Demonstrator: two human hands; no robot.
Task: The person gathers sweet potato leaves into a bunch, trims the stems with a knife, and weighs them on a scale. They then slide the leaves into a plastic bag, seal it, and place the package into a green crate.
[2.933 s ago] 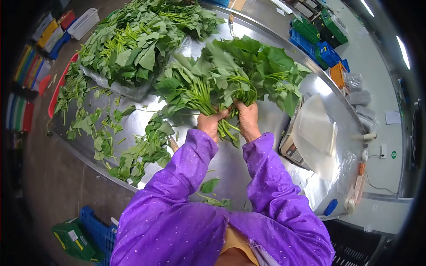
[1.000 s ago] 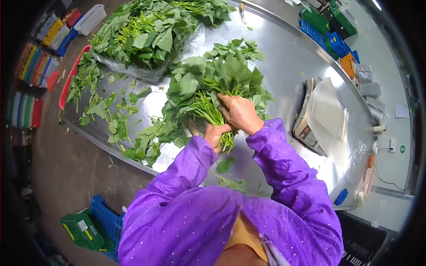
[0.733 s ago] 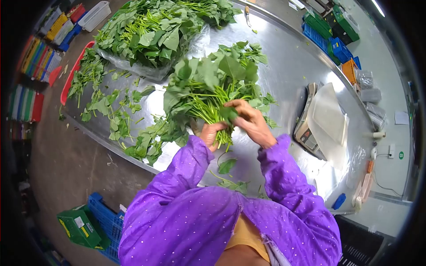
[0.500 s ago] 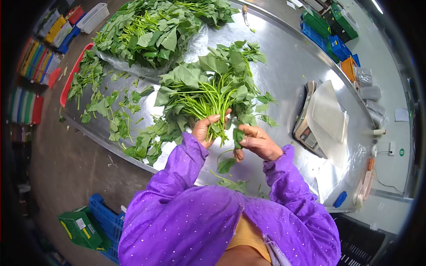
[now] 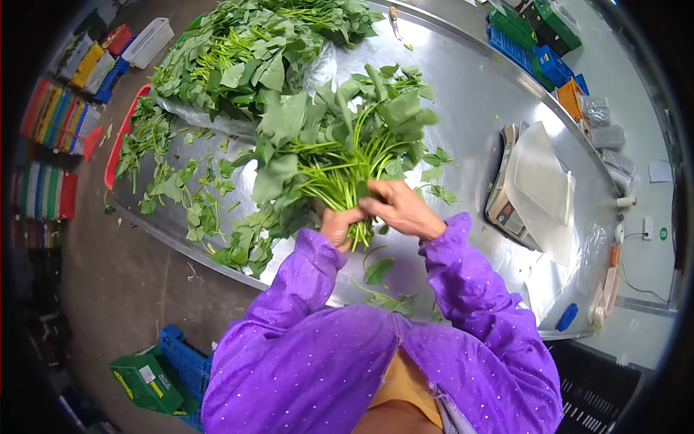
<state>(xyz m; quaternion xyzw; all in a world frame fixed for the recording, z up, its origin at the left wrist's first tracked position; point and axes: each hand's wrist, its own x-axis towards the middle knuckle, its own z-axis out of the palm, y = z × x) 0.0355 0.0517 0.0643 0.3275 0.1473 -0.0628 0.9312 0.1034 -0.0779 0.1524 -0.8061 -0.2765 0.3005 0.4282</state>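
My left hand (image 5: 337, 226) is wrapped round the stem ends of a big bunch of leafy greens (image 5: 340, 170), whose leaves fan out away from me above the metal table. Against the right side of these stems, my right hand (image 5: 402, 210) is closed, its fingers curled onto the bunch beside my left thumb. The fingertips of both hands are partly hidden by stems and leaves. Just below the hands, a loose leaf (image 5: 379, 271) lies on the table, with more cut leaves near my body.
A large heap of greens (image 5: 238, 65) sits on plastic at the back left. Scattered sprigs (image 5: 173, 181) lie at left, beside a red tray rim (image 5: 123, 137). At right stands a weighing scale (image 5: 531, 192). A knife (image 5: 395, 23) rests at the far edge of the metal table (image 5: 463, 94).
My right hand has moved up and left from beside the bunch onto its stems. The small leaf it pinched is no longer clearly visible. The bunch has tilted slightly, its leaves blurred by motion.
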